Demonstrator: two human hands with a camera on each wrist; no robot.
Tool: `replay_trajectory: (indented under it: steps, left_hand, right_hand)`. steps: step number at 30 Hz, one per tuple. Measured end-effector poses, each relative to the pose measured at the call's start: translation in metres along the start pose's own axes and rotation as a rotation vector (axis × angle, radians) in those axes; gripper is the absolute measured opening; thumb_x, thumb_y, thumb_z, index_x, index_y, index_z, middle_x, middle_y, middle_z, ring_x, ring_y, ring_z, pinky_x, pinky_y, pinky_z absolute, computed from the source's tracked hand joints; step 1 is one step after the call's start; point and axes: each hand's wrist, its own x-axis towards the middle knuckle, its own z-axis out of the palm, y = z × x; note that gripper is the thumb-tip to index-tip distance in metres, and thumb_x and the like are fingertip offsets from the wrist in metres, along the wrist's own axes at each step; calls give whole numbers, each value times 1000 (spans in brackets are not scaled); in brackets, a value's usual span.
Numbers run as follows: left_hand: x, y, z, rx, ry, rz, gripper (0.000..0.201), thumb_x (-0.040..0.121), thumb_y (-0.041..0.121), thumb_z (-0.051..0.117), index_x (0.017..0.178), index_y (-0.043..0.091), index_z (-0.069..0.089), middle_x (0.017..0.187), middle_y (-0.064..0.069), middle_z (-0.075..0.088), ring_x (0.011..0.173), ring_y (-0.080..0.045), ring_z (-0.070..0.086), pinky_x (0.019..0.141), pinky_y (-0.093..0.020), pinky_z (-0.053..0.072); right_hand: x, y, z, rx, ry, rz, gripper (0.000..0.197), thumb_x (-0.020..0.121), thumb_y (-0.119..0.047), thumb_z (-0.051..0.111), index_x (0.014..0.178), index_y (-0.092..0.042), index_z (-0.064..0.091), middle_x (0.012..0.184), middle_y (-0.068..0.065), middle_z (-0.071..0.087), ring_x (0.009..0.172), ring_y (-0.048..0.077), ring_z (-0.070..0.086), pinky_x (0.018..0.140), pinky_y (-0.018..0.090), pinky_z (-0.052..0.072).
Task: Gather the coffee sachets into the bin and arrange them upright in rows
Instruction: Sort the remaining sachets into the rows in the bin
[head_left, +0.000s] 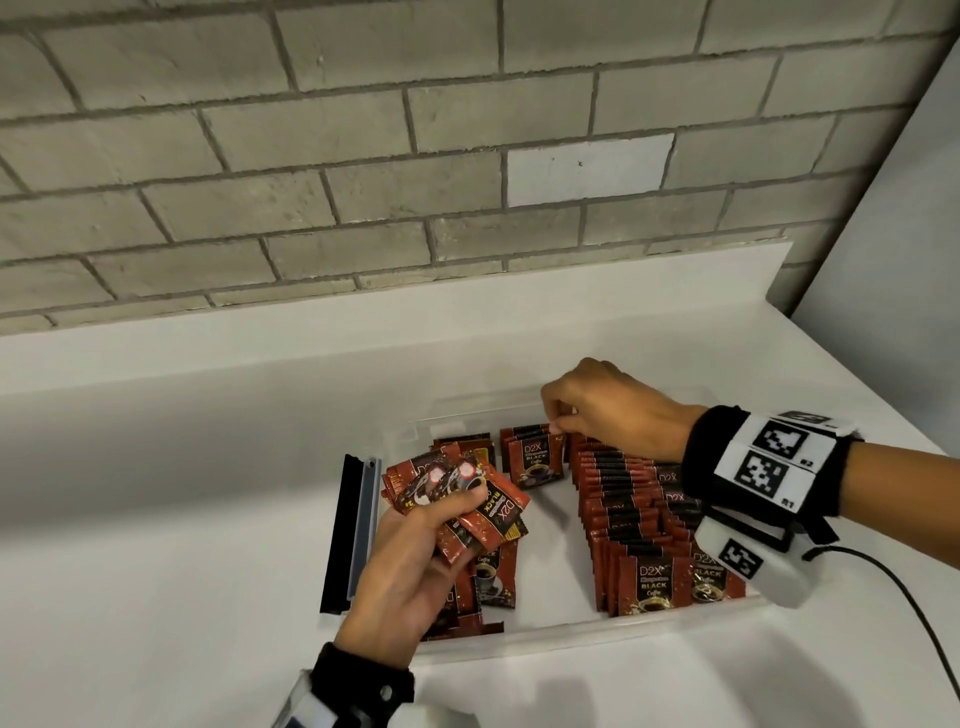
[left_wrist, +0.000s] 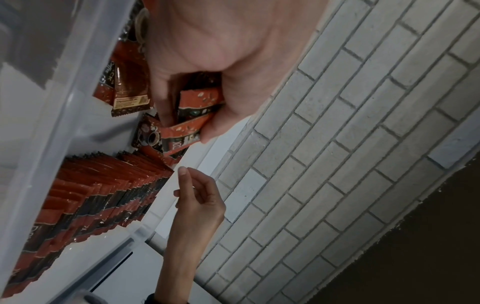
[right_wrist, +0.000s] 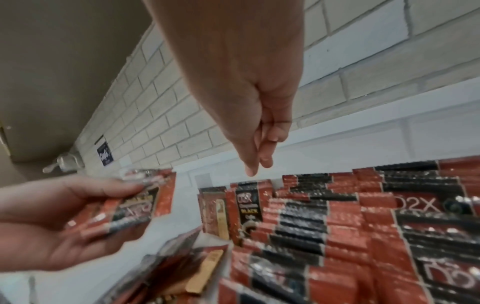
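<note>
Bin (head_left: 571, 631): clear plastic, on the white counter (head_left: 182, 493) below a grey brick wall (head_left: 311, 182).
Rows (head_left: 631, 512): two long rows of red-and-black sachets stand upright, packed face to back, along the bin's right side; the front packs read "D2X Black Coffee".
Far sachets (head_left: 532, 462): a few stand upright near the bin's back wall, left of the rows, one face forward.
Loose sachets (head_left: 491, 571): several lie flat in the bin's left part, under and beside the left hand.
Left hand (head_left: 410, 571): above the bin's left side, palm up, fingers and thumb curled round a fanned bundle (head_left: 467, 506) of sachets; the left wrist view shows the same grip from below.
Right hand (head_left: 608, 410): over the far end of the rows, fingers bent downward with tips together, right at the top edges of the last packs. In the right wrist view the fingertips (right_wrist: 253, 168) sit just above those edges and hold nothing that shows; whether they touch a pack cannot be told.
Wristband (head_left: 763, 467): black, with white marker blocks, on the right wrist.
Strip (head_left: 345, 535): a black and grey bar lying on the counter just beside the bin's left wall.
</note>
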Motion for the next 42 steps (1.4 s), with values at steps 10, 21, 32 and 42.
replay_trajectory:
  steps: [10,21,32,42]
  left_hand:
    - [-5,4,7,-100,-108,4,42,67,-1,70,108,-2,63,99,-21,72,85,-28,73,69,-36,61]
    - [-3,0,4,-24,-94,-46,53,68,0,73,120,-3,59,105,-23,70,92,-33,71,68,-38,61]
    - [-5,0,2,-74,-31,126,46,72,5,72,116,9,59,103,-16,72,91,-27,72,62,-36,60]
    - [-8,2,3,-139,-42,74,23,86,4,60,108,10,57,108,-20,70,106,-34,65,86,-51,53]
  right_hand:
    - [-16,-33,-7,782,-414,210,34,85,-30,69,110,-7,62,85,-2,72,67,6,61,59,19,46]
    - [-3,-24,-14,818,-49,290,20,85,-19,70,105,-17,64,95,-2,68,79,7,59,67,18,43]
    - [8,-21,1,-84,-249,-175,23,97,-6,49,111,-13,66,89,-2,48,92,18,52,74,25,37]
    - [13,-28,17,-235,-99,-274,28,93,-9,58,119,-8,49,104,8,58,93,20,53,76,31,48]
